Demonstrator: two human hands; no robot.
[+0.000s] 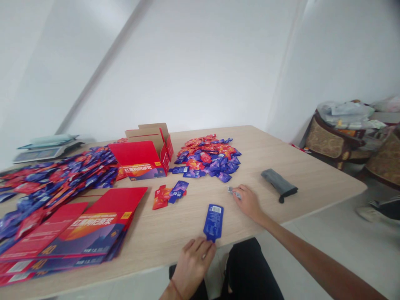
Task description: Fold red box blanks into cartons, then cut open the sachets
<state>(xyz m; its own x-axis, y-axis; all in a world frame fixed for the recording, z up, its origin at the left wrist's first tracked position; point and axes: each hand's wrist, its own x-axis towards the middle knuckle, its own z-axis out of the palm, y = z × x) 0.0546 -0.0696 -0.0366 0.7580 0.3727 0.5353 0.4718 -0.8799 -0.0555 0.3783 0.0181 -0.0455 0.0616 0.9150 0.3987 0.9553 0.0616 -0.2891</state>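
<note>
My left hand (195, 260) is closed at the table's front edge, its fingers gripping the narrow end of a blue sachet (213, 221). The sachet's printed side with a white label faces up. Farther right, my right hand (246, 201) is closed on a small grey-white object (231, 191) over the tabletop; what it is cannot be made out. Left of the blue sachet, a few red and blue sachets (177, 191) lie together. Behind them is a pile of red and blue sachets (208, 156).
An open red box (140, 160) stands left of the pile. Flattened boxes (90, 229) lie front left, beside a large sachet heap (68, 179) and a scale (46, 153). A grey pouch (277, 181) is at right. Chairs (326, 137) hold bags beyond the table (325, 183).
</note>
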